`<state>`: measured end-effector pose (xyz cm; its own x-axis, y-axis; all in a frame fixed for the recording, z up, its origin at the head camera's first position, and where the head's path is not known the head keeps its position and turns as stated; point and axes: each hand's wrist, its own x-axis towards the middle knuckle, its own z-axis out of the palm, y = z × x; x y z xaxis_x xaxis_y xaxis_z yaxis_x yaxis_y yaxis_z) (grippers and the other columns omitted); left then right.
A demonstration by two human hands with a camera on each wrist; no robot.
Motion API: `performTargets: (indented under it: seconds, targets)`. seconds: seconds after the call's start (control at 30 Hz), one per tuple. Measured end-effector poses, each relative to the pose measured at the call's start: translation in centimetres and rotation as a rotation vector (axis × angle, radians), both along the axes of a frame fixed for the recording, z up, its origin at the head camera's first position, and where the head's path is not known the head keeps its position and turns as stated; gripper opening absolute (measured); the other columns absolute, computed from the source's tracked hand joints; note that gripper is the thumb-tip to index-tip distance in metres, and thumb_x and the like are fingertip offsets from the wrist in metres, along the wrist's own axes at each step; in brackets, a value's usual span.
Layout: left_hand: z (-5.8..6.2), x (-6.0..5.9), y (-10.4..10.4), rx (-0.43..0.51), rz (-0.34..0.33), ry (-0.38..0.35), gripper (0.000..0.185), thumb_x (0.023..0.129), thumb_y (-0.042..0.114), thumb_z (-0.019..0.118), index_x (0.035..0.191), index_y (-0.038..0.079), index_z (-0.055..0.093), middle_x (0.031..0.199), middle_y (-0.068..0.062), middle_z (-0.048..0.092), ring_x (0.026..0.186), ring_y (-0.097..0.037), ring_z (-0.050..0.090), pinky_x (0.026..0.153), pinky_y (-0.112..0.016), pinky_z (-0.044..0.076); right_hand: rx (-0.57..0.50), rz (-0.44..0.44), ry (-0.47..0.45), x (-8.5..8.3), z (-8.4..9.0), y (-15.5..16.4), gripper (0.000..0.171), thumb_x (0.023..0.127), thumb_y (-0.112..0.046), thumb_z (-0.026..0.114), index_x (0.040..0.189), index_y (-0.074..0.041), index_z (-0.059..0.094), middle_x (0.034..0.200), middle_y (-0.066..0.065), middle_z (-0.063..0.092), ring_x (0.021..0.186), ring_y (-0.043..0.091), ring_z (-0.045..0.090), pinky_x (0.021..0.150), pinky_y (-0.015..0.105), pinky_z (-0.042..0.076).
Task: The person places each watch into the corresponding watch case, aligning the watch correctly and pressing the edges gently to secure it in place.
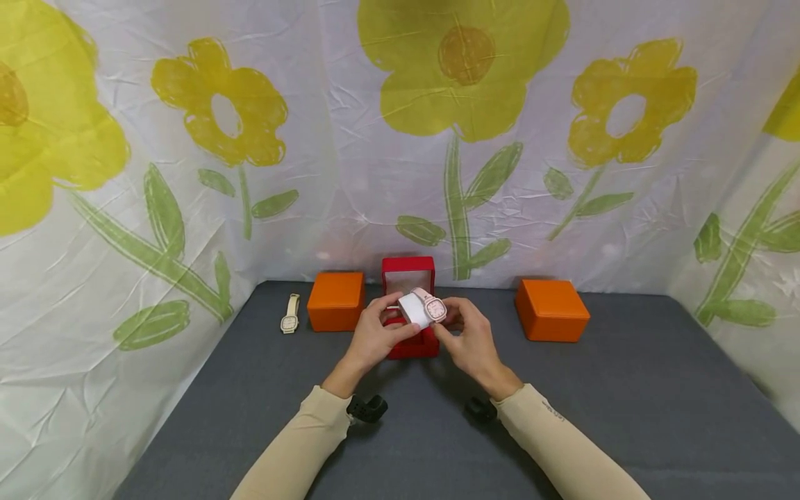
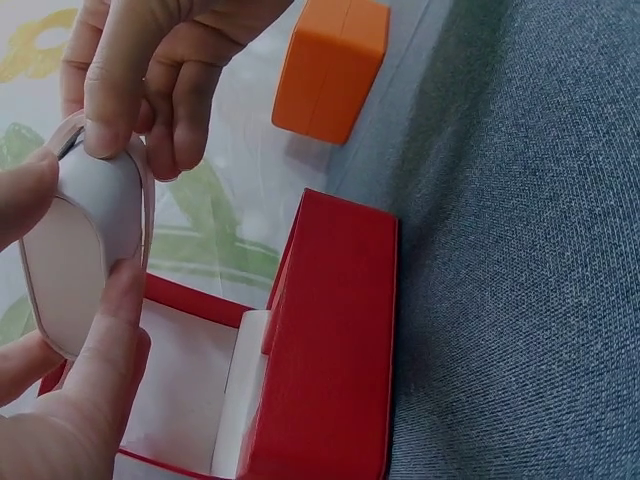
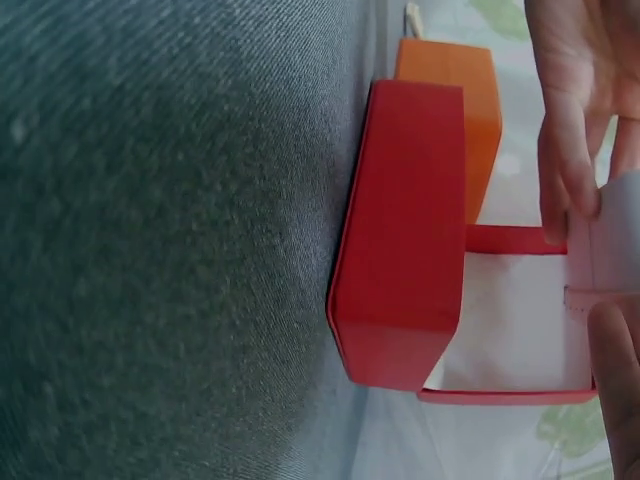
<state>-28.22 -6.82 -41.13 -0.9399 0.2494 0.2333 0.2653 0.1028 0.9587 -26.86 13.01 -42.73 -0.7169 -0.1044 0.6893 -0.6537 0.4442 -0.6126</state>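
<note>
A pink watch with a square face is wrapped partly round a white watch cushion, held up above an open red watch box. My left hand grips the cushion by its ends, thumb on one side and fingers on the other. On the other side my right hand pinches the watch at its strap by the case. In the left wrist view the strap lies along the cushion, with right fingertips pressed at its top. The box's white-lined lid stands up behind the hands.
An orange box stands left of the red box, and a second orange box stands to the right. A cream watch lies at the far left of the grey table. A flowered curtain hangs behind.
</note>
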Motion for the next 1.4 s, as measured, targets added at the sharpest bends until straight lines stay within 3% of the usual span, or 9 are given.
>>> performTargets:
  seconds: [0.17,0.27,0.4,0.5,0.67,0.83,1.3,1.4]
  targets:
    - [0.1,-0.6,-0.9,-0.062,-0.046,0.002,0.071,0.079,0.011,0.078,0.141,-0.001,0.043,0.133,-0.017,0.044,0.113,-0.033,0.057,0.086,-0.035,0.053,0.085,0.115,-0.115,-0.3,0.7,0.8,0.045,0.08,-0.014,0.078,0.118,-0.008,0.056,0.102,0.003,0.059,0.088,0.014,0.061,0.078,0.03,0.055]
    - [0.5,-0.8,-1.7,-0.098,-0.11,-0.012,0.071,0.08,0.012,0.078,0.141,0.001,0.043,0.133,-0.015,0.046,0.114,-0.032,0.056,0.086,-0.037,0.053,0.126,0.234,-0.239,-0.5,1.3,1.5,0.063,0.079,-0.024,0.079,0.133,-0.01,0.049,0.124,0.001,0.054,0.108,0.015,0.057,0.092,0.034,0.049]
    - [1.1,-0.8,-2.6,-0.144,-0.194,-0.042,0.069,0.079,0.01,0.078,0.14,0.005,0.046,0.135,-0.012,0.048,0.114,-0.03,0.057,0.088,-0.039,0.052,0.12,0.384,-0.397,-0.9,1.8,2.4,0.082,0.078,-0.02,0.08,0.147,-0.014,0.036,0.145,0.002,0.041,0.126,0.018,0.048,0.103,0.041,0.04]
    - [1.4,-0.8,-2.9,-0.168,-0.225,-0.051,0.067,0.078,0.009,0.078,0.138,0.008,0.049,0.133,-0.01,0.049,0.111,-0.03,0.058,0.088,-0.038,0.052,0.127,0.457,-0.447,-1.0,2.0,2.8,0.081,0.078,-0.017,0.08,0.147,-0.018,0.038,0.147,0.001,0.041,0.128,0.02,0.046,0.104,0.042,0.038]
    - [1.4,-0.9,-3.2,-0.143,-0.278,-0.073,0.065,0.079,0.007,0.077,0.138,0.008,0.049,0.131,-0.015,0.052,0.108,-0.036,0.059,0.086,-0.038,0.053,0.157,0.466,-0.454,-0.9,2.1,3.1,0.076,0.075,-0.025,0.082,0.142,-0.024,0.046,0.141,-0.006,0.047,0.124,0.015,0.05,0.103,0.035,0.041]
    - [1.4,-0.9,-3.2,-0.116,-0.319,-0.094,0.065,0.08,0.007,0.077,0.138,0.007,0.049,0.13,-0.019,0.051,0.106,-0.037,0.059,0.084,-0.039,0.054,0.173,0.453,-0.42,-0.9,2.1,3.2,0.075,0.075,-0.027,0.082,0.141,-0.023,0.047,0.138,-0.005,0.05,0.122,0.015,0.052,0.101,0.035,0.042]
    - [1.3,-0.8,-3.2,-0.149,-0.311,-0.089,0.064,0.08,0.011,0.078,0.137,0.006,0.05,0.129,-0.017,0.052,0.104,-0.03,0.059,0.085,-0.039,0.053,0.158,0.448,-0.408,-0.8,1.9,3.1,0.072,0.075,-0.02,0.082,0.139,-0.017,0.051,0.137,0.002,0.053,0.12,0.019,0.054,0.099,0.038,0.044]
    - [1.2,-0.7,-3.1,-0.149,-0.313,-0.083,0.064,0.08,0.011,0.077,0.137,0.006,0.05,0.129,-0.016,0.053,0.105,-0.03,0.06,0.085,-0.039,0.053,0.158,0.442,-0.43,0.0,2.8,2.9,0.071,0.075,-0.013,0.081,0.139,-0.01,0.05,0.138,0.006,0.052,0.121,0.022,0.054,0.1,0.039,0.043]
